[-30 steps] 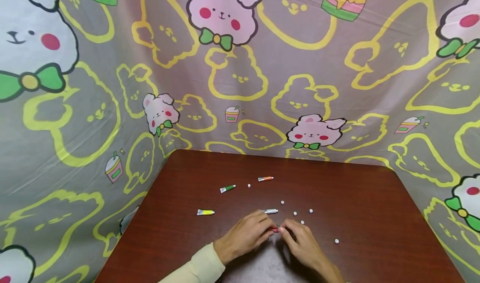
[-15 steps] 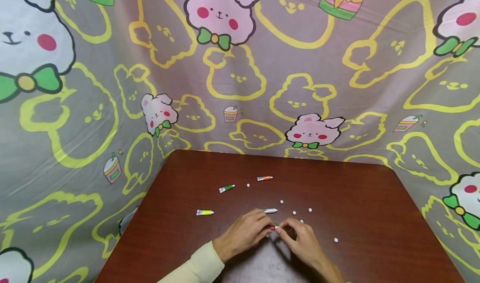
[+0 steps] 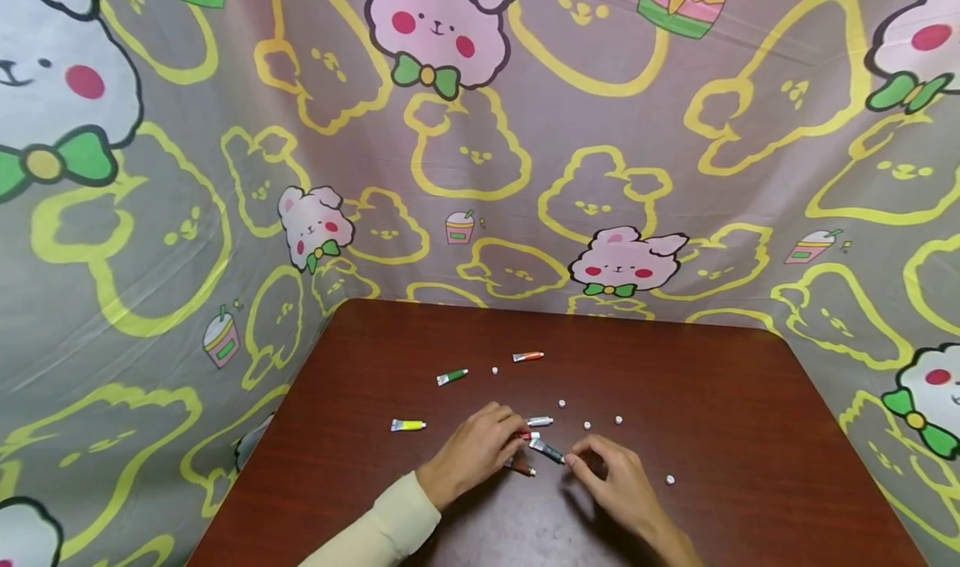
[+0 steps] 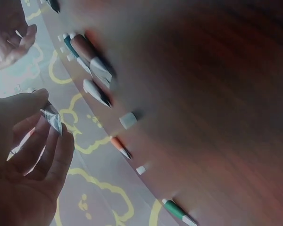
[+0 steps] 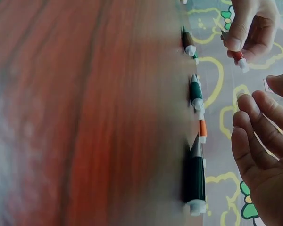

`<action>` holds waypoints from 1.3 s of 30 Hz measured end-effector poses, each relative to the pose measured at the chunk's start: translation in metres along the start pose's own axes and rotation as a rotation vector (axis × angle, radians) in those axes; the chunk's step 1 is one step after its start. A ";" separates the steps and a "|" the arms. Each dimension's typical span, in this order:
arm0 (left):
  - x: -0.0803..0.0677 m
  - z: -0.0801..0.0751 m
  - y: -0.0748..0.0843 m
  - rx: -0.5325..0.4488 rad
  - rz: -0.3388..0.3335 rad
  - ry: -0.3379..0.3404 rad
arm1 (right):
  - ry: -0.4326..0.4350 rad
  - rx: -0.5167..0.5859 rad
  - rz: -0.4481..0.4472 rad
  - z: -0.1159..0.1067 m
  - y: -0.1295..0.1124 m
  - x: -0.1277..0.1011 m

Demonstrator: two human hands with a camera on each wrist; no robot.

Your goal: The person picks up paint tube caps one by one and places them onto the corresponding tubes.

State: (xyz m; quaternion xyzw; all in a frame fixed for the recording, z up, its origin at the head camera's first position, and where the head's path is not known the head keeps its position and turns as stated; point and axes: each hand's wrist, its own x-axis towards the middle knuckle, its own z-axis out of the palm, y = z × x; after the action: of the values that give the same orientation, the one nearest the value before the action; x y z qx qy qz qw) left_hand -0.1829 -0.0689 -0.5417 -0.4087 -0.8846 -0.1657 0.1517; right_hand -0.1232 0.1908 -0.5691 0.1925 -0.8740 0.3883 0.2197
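My left hand [image 3: 480,450] pinches a small red paint tube [image 3: 531,435] between thumb and fingers, held above the table. A white cap [image 5: 244,65] sits on the tube's end in the right wrist view; its silver crimped end [image 4: 53,120] shows in the left wrist view. My right hand [image 3: 621,482] is apart from it, fingers loosely bent, holding nothing, with fingertips near a dark paint tube [image 3: 549,452]. Beside the left hand lie a brown tube [image 3: 522,469], partly hidden by the fingers, and a white-silver tube [image 3: 540,422].
Yellow [image 3: 408,425], green [image 3: 452,377] and orange [image 3: 528,357] paint tubes lie farther left and back on the brown table [image 3: 750,400]. Several loose white caps, such as one cap [image 3: 670,479] at the right, are scattered about. A patterned cloth [image 3: 495,150] stands behind the table.
Both hands were together at the red tube; now they are apart. The left has moved back and left with the tube, the right slightly right. The dark and brown tubes have come into view.
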 end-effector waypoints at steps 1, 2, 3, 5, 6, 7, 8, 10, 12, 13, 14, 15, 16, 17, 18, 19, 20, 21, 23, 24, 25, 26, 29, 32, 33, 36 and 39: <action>0.000 0.000 -0.002 0.003 -0.005 0.000 | 0.005 -0.007 -0.001 -0.001 0.001 0.000; 0.000 0.000 -0.004 0.007 -0.008 0.000 | 0.009 -0.012 -0.001 -0.001 0.002 -0.001; 0.000 0.000 -0.006 0.012 -0.010 0.001 | 0.012 -0.015 -0.002 -0.002 0.002 -0.001; 0.000 0.001 -0.010 0.019 -0.014 0.004 | 0.022 -0.026 -0.004 -0.004 0.004 -0.002; 0.000 0.001 -0.013 0.021 -0.017 0.006 | 0.027 -0.031 -0.006 -0.005 0.005 -0.002; 0.000 0.001 -0.015 0.019 -0.021 0.006 | 0.031 -0.036 -0.004 -0.005 0.006 -0.003; 0.001 0.001 -0.017 0.017 -0.029 0.005 | 0.032 -0.040 0.000 -0.007 0.006 -0.003; 0.001 0.001 -0.021 0.006 -0.053 0.000 | 0.036 -0.051 0.007 -0.009 0.008 -0.004; 0.001 0.001 -0.026 0.001 -0.083 -0.013 | 0.033 -0.060 0.018 -0.012 0.009 -0.005; 0.001 0.001 -0.028 -0.002 -0.098 -0.020 | 0.032 -0.066 0.023 -0.013 0.010 -0.005; 0.001 0.002 -0.030 0.000 -0.113 -0.027 | 0.031 -0.073 0.027 -0.014 0.010 -0.006; 0.000 0.002 -0.033 0.002 -0.125 -0.032 | 0.032 -0.080 0.028 -0.014 0.011 -0.006; 0.000 0.003 -0.035 0.007 -0.134 -0.033 | 0.033 -0.085 0.030 -0.015 0.012 -0.007; -0.001 0.004 -0.038 0.014 -0.139 -0.033 | 0.038 -0.090 0.026 -0.016 0.013 -0.007; -0.001 0.005 -0.040 0.018 -0.143 -0.032 | 0.041 -0.095 0.022 -0.017 0.014 -0.008; -0.001 0.006 -0.043 0.022 -0.147 -0.029 | 0.045 -0.100 0.017 -0.017 0.015 -0.009; -0.002 0.007 -0.045 0.029 -0.149 -0.025 | 0.050 -0.102 0.014 -0.018 0.015 -0.009; -0.002 0.008 -0.047 0.033 -0.150 -0.021 | 0.055 -0.105 0.012 -0.019 0.016 -0.009; -0.003 0.010 -0.051 0.040 -0.159 -0.021 | 0.062 -0.113 0.012 -0.020 0.017 -0.010; -0.003 0.010 -0.053 0.041 -0.165 -0.022 | 0.061 -0.115 0.015 -0.021 0.018 -0.011; -0.003 0.010 -0.055 0.043 -0.172 -0.026 | 0.061 -0.114 0.020 -0.022 0.018 -0.011; -0.004 0.011 -0.056 0.041 -0.179 -0.029 | 0.062 -0.114 0.025 -0.023 0.018 -0.011; -0.006 0.013 -0.062 0.040 -0.202 -0.039 | 0.054 -0.104 0.033 -0.026 0.020 -0.012; -0.007 0.014 -0.066 0.038 -0.222 -0.044 | 0.050 -0.098 0.043 -0.031 0.023 -0.014; -0.008 0.014 -0.067 0.037 -0.223 -0.040 | 0.049 -0.096 0.047 -0.033 0.024 -0.014; -0.008 0.014 -0.069 0.028 -0.225 -0.022 | 0.052 -0.108 0.059 -0.039 0.027 -0.014; -0.008 0.013 -0.069 0.014 -0.223 -0.007 | 0.054 -0.121 0.076 -0.044 0.030 -0.015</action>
State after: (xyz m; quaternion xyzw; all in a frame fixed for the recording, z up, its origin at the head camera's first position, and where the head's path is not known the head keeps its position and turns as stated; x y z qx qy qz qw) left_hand -0.2335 -0.1109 -0.5687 -0.3072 -0.9262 -0.1742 0.1322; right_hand -0.1155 0.2459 -0.5686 0.1350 -0.8964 0.3477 0.2394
